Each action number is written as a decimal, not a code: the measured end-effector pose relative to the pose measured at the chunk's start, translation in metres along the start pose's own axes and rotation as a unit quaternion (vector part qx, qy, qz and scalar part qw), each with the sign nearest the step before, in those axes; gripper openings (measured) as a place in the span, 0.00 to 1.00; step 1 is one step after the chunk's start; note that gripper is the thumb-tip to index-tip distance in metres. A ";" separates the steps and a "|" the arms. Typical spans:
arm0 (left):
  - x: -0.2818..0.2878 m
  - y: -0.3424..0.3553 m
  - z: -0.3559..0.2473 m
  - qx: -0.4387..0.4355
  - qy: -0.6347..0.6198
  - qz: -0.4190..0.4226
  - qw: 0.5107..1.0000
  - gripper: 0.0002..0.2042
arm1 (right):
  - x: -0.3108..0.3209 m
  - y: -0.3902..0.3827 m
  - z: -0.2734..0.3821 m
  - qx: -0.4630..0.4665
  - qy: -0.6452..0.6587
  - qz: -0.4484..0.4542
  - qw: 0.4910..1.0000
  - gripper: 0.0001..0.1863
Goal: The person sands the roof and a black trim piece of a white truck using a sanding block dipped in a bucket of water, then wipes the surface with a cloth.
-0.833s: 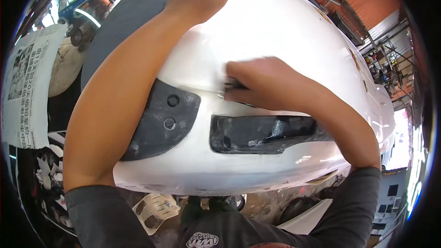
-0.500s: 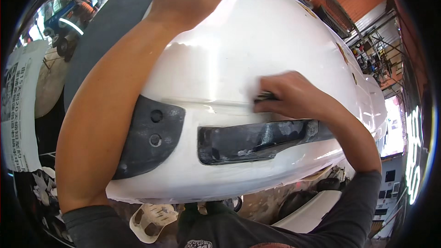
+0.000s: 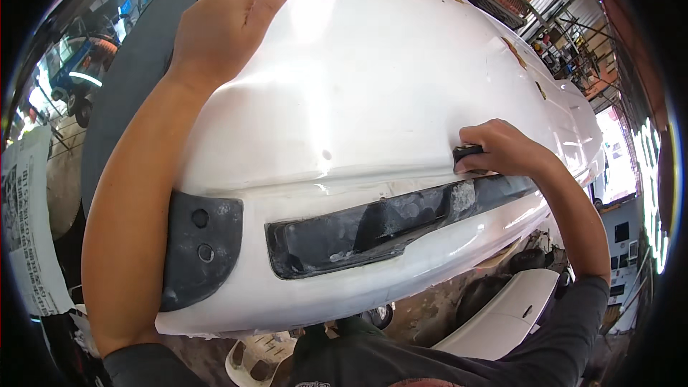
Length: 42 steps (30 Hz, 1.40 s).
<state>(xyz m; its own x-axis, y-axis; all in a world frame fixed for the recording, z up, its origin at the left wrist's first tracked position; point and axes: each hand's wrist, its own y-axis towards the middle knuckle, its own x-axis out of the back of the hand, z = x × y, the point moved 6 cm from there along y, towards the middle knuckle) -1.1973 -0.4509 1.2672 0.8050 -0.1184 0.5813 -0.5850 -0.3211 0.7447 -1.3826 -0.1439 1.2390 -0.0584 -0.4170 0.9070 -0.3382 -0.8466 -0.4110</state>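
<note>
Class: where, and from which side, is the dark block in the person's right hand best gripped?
Probably by its near and far edges, coming from the right, as the right hand does: thumb nearer the body, fingers beyond. The dark block looks narrow, its left end showing over the white panel; much is hidden.

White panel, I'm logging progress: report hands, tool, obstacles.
Right hand gripping dark block at white panel. Left hand over panel's left side, grip unclear. Nothing visibly blocking; dark recess below block.
</note>
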 end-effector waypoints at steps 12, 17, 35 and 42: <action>0.003 -0.007 0.007 -0.058 0.065 0.008 0.996 0.18 | 0.035 0.065 0.179 0.247 0.077 0.022 0.966 0.17; 0.005 -0.001 -0.018 -0.122 0.084 -0.045 0.988 0.13 | 0.030 0.053 0.146 0.212 0.096 0.056 0.971 0.16; -0.002 -0.003 -0.025 -0.178 0.107 -0.032 0.978 0.15 | 0.051 0.078 0.226 0.320 0.089 -0.030 0.943 0.13; 0.002 -0.006 -0.020 -0.175 0.104 -0.023 0.979 0.16 | 0.038 0.064 0.177 0.206 0.046 0.091 0.973 0.14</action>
<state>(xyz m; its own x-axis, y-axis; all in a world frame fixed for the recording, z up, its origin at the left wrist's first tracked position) -1.1945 -0.4306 1.2706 0.8145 0.0945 0.5723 -0.5766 0.0235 0.8167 -1.2403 -0.2726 1.2306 -0.1726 -0.5575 0.8120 0.0907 -0.8299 -0.5505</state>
